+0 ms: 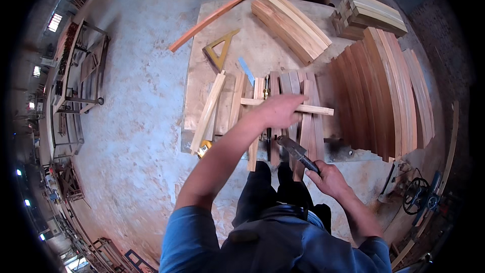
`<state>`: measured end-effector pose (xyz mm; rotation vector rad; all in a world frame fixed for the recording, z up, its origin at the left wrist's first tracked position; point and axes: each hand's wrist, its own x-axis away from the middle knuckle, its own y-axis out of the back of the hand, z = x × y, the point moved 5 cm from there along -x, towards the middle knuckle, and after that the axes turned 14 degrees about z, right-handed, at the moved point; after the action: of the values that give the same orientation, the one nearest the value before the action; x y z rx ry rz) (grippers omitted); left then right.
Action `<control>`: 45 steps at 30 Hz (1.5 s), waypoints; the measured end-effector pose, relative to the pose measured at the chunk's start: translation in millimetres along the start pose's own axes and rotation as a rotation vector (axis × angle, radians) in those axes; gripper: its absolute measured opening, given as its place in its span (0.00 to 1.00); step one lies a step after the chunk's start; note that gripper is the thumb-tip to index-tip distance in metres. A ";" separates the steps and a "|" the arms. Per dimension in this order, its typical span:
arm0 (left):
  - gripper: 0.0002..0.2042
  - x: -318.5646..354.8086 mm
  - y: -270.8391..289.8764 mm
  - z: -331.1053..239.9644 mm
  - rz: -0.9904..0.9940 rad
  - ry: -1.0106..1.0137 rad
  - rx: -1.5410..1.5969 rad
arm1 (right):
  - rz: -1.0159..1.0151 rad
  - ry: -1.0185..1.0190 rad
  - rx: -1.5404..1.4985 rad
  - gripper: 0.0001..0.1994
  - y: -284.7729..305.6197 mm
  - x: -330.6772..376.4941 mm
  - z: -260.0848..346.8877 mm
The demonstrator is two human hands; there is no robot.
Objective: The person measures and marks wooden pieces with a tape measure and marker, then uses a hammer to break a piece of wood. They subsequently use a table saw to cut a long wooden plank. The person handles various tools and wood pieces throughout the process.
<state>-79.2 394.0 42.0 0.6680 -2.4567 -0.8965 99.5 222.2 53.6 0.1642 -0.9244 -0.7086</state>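
My left hand [283, 111] is closed around the middle of a pale wooden strip [319, 109], which lies crosswise over several upright-running wood pieces [318, 129]. Its fingers partly hide the strip. In my right hand [331, 179] is a hammer [298, 152], gripped by its dark handle, the metal head pointing up and left close to the ends of the wood pieces. Beyond my left hand, a slim tool with a dark and yellow handle [266, 88] stands among the pieces; its kind is unclear. A yellow tape measure [204, 148] sits beside my left forearm.
A yellow triangular square [217, 53], a blue strip [246, 70] and a reddish batten [208, 23] lie on the worktable [194, 91]. Thick beams [288, 28] rest at its far side. Stacked boards [376, 96] fill the right. A wheeled rack [83, 73] stands left.
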 end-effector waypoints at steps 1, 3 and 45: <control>0.23 0.5 -5.6 1.7 -0.010 -0.022 -0.050 | 0.003 0.029 0.044 0.18 4.1 -2.4 1.7; 0.24 2.0 -15.8 4.2 -0.027 -0.063 -0.139 | 0.019 0.024 0.110 0.19 6.6 -1.9 3.8; 0.07 136.4 114.7 29.9 -0.778 -0.065 0.639 | 0.026 0.206 0.337 0.22 35.1 -127.6 138.9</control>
<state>-235.9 407.4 131.2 1.9196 -2.5417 -0.3238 -41.9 351.2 66.8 0.5134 -0.8408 -0.4968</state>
